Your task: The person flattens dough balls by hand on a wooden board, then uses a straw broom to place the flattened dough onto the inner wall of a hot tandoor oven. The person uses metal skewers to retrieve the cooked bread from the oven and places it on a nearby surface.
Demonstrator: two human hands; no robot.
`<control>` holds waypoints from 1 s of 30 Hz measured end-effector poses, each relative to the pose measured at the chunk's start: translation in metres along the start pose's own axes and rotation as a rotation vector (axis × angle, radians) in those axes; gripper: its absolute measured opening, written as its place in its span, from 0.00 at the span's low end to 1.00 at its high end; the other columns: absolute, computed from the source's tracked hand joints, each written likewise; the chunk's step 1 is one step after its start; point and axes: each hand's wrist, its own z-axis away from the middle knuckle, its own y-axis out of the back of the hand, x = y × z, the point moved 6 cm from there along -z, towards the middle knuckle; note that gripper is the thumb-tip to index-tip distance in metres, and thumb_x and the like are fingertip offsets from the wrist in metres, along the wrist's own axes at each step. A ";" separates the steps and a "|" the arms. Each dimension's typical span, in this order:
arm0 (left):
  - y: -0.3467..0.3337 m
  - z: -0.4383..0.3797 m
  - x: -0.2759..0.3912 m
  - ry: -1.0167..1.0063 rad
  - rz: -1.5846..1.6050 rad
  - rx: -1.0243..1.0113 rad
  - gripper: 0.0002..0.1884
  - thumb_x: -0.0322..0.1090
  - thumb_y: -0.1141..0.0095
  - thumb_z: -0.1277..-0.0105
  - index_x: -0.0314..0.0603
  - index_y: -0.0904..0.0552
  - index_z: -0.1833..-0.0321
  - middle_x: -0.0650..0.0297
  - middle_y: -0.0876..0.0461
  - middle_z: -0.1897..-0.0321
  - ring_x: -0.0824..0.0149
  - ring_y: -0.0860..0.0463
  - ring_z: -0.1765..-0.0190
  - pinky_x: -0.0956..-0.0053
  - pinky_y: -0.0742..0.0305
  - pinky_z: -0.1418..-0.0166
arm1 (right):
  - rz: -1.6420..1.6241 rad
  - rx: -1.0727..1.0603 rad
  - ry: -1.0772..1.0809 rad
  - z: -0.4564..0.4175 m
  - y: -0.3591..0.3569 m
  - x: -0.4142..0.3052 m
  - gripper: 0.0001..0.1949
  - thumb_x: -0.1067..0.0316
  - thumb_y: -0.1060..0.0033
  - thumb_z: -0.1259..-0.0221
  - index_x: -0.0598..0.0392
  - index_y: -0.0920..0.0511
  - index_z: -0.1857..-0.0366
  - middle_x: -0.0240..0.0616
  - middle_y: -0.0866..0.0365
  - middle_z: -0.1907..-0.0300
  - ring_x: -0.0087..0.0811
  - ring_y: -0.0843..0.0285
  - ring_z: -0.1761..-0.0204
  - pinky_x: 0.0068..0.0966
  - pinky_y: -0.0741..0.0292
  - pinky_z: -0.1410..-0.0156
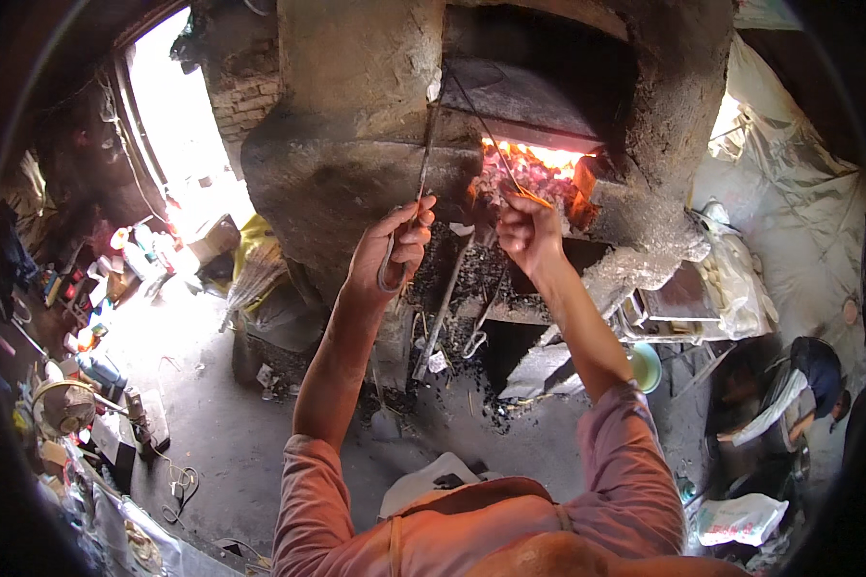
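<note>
My left hand (397, 245) is closed around the lower end of a long thin metal rod (428, 155), whose looped handle (386, 270) hangs beside the palm. My right hand (525, 227) grips a second thin rod (489, 131) in front of the fire, its near end lit orange. The rods converge towards the upper left of the furnace mouth; whether they join there I cannot tell. Behind my right hand, glowing coals (530, 169) burn in the opening of a clay-plastered furnace (361, 173). A dark plate (527, 101) spans the space above the coals.
A metal bar (444, 310) and a hooked rod (480, 332) lean below the fire among dark cinders. At right stand a green basin (644, 368) and a person bending down (786, 397). Cluttered containers (144, 252) line the left side; a cable (180, 490) lies on the floor.
</note>
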 end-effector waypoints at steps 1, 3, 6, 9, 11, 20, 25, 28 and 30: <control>0.002 -0.002 -0.001 0.009 0.068 -0.022 0.20 0.33 0.63 0.28 0.26 0.40 0.38 0.61 0.34 0.66 0.76 0.38 0.73 0.83 0.41 0.80 | 0.062 0.116 0.116 0.022 0.007 0.006 0.05 0.71 0.53 0.44 0.47 0.31 0.76 0.22 0.45 0.86 0.16 0.49 0.90 0.14 0.55 0.88; 0.015 -0.001 0.001 -0.096 -0.063 0.130 0.20 0.28 0.60 0.30 0.27 0.41 0.38 0.66 0.36 0.69 0.80 0.42 0.76 0.84 0.47 0.82 | 0.239 0.028 0.309 0.069 0.009 0.025 0.21 0.73 0.52 0.46 0.51 0.31 0.45 0.22 0.45 0.86 0.16 0.50 0.89 0.14 0.53 0.87; 0.013 0.004 0.004 -0.170 -0.300 0.202 0.18 0.24 0.56 0.34 0.27 0.37 0.42 0.71 0.39 0.75 0.83 0.42 0.78 0.88 0.50 0.84 | 0.246 0.102 0.332 0.098 0.030 0.053 0.27 0.73 0.50 0.45 0.50 0.37 0.37 0.25 0.38 0.82 0.14 0.49 0.88 0.12 0.51 0.85; 0.004 0.005 0.006 -0.175 -0.419 0.207 0.16 0.24 0.55 0.35 0.26 0.32 0.46 0.71 0.38 0.77 0.85 0.42 0.79 0.88 0.50 0.84 | 0.222 0.115 0.398 0.089 0.044 0.056 0.25 0.72 0.49 0.41 0.50 0.37 0.37 0.30 0.29 0.75 0.12 0.49 0.86 0.11 0.52 0.82; 0.004 0.007 0.011 -0.246 -0.549 0.310 0.13 0.24 0.54 0.36 0.24 0.29 0.50 0.72 0.37 0.78 0.84 0.42 0.80 0.87 0.50 0.84 | 0.360 0.105 0.496 0.074 0.046 0.047 0.25 0.72 0.49 0.42 0.51 0.37 0.38 0.29 0.30 0.76 0.11 0.49 0.85 0.11 0.52 0.82; -0.004 0.013 0.007 -0.374 -0.813 0.414 0.17 0.20 0.51 0.41 0.24 0.28 0.48 0.72 0.33 0.78 0.85 0.40 0.80 0.89 0.51 0.84 | 0.711 0.207 0.621 0.045 0.053 0.026 0.29 0.77 0.55 0.43 0.48 0.41 0.34 0.19 0.34 0.79 0.11 0.48 0.84 0.11 0.48 0.83; -0.005 0.000 0.013 -0.382 -1.004 0.570 0.17 0.22 0.48 0.43 0.25 0.27 0.50 0.72 0.32 0.79 0.84 0.40 0.81 0.88 0.50 0.83 | 0.574 0.227 0.463 -0.019 0.044 -0.020 0.27 0.75 0.49 0.43 0.42 0.35 0.37 0.25 0.31 0.81 0.14 0.43 0.85 0.14 0.46 0.85; -0.006 -0.023 0.025 -0.371 -1.057 0.585 0.16 0.23 0.47 0.44 0.25 0.25 0.52 0.71 0.31 0.78 0.84 0.39 0.81 0.87 0.48 0.83 | 0.781 0.289 0.571 -0.053 0.013 -0.051 0.24 0.75 0.59 0.42 0.44 0.33 0.39 0.30 0.29 0.78 0.16 0.44 0.87 0.16 0.44 0.85; -0.006 -0.032 0.031 -0.413 -1.083 0.589 0.13 0.24 0.46 0.44 0.27 0.24 0.56 0.71 0.30 0.78 0.83 0.38 0.81 0.86 0.47 0.82 | 0.771 0.293 0.620 -0.068 0.004 -0.062 0.24 0.75 0.58 0.42 0.44 0.33 0.39 0.28 0.31 0.82 0.16 0.45 0.88 0.16 0.44 0.85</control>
